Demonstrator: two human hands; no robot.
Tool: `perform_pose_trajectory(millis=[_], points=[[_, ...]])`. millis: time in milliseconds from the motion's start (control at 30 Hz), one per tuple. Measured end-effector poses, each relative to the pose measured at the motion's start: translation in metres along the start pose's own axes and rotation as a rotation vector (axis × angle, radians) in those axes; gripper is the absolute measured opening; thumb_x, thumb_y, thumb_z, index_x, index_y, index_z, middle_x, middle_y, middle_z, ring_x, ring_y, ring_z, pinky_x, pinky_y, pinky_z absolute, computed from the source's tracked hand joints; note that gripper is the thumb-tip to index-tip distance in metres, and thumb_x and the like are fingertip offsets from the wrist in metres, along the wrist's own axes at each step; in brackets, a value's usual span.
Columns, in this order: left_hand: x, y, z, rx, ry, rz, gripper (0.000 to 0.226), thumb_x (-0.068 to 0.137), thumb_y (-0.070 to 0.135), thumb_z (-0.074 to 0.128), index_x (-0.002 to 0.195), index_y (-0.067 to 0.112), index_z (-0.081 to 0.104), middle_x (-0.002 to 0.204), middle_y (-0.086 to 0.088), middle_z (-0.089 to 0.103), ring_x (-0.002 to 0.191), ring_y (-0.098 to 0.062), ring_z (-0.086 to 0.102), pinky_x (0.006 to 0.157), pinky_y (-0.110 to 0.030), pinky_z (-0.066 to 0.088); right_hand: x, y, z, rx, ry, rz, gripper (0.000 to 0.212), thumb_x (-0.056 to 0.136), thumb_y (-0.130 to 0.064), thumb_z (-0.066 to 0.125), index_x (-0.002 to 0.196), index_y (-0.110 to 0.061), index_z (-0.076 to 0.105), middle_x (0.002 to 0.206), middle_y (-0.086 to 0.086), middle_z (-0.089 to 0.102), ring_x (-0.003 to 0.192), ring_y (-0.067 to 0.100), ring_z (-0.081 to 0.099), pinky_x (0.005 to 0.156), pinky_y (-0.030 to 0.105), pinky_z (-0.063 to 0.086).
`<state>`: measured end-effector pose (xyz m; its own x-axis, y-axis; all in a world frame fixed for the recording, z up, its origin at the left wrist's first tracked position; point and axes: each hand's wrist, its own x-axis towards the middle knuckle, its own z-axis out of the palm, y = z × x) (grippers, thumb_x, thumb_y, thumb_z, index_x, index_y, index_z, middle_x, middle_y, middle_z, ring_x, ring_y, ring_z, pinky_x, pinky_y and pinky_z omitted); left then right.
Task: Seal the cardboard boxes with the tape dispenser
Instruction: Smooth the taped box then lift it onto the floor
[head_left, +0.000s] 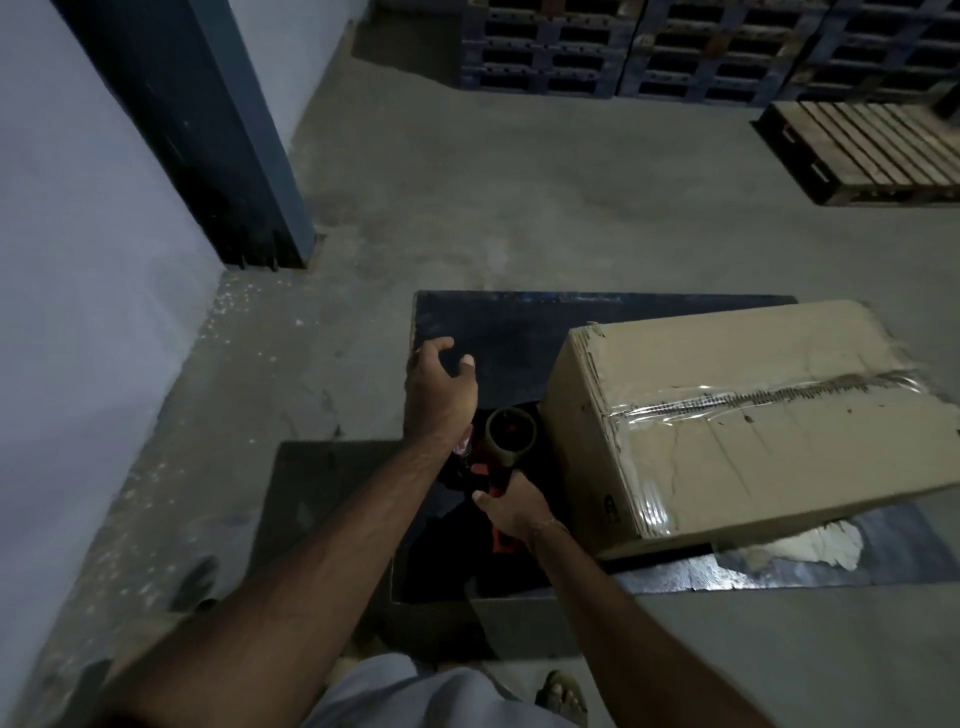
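My right hand (511, 506) grips the red handle of the tape dispenser (501, 457), fingers curled round it, with the tape roll (513, 430) at its far end pointing away from me. The dispenser sits just beside the near left corner of the cardboard box (737, 415), low over the dark mat (498, 327) on the concrete floor (519, 197). The box lies tilted on the mat, its top seam already covered by a strip of clear tape (753, 399). My left hand (441, 384) hovers over the mat, left of the box, fingers loosely spread and holding nothing. Stacked pallets (701, 52) stand along the far wall
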<state>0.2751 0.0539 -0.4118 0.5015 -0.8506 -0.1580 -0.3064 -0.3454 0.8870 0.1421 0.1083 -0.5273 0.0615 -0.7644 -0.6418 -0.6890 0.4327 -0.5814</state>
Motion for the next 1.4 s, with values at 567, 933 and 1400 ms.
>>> perform_pose_trajectory(millis=[567,933,1400], points=[[-0.026,0.053,0.120,0.040,-0.366,0.029,0.080,0.107,0.047,0.052,0.170,0.022,0.010,0.173,-0.007,0.025,0.155,-0.030,0.036,0.123,-0.051,0.036,-0.103,-0.044,-0.174,0.133,0.475,-0.259,0.030,0.091,-0.009,0.059,0.116,-0.010,0.077,0.111,0.008,0.080,0.105,0.021,0.074,0.096,0.034,0.059],[-0.069,0.062,0.194,0.474,-0.119,0.070,0.093,0.105,0.047,0.054,0.168,0.012,-0.004,0.176,-0.015,-0.005,0.159,-0.038,0.017,0.124,-0.053,0.030,-0.055,0.101,-0.285,-0.491,0.567,-0.408,0.077,0.102,-0.061,0.040,0.157,-0.007,0.043,0.164,0.017,0.043,0.155,0.037,0.032,0.128,0.051,0.029],[-0.110,0.057,0.214,0.931,-0.072,0.153,0.111,0.093,0.084,0.021,0.166,0.006,-0.008,0.176,-0.013,-0.013,0.163,-0.032,-0.009,0.123,-0.068,0.019,-0.036,0.156,-0.358,-0.765,0.414,-0.431,0.096,0.099,-0.077,0.004,0.168,-0.010,0.013,0.177,0.014,0.008,0.164,0.030,0.006,0.133,0.050,0.012]])
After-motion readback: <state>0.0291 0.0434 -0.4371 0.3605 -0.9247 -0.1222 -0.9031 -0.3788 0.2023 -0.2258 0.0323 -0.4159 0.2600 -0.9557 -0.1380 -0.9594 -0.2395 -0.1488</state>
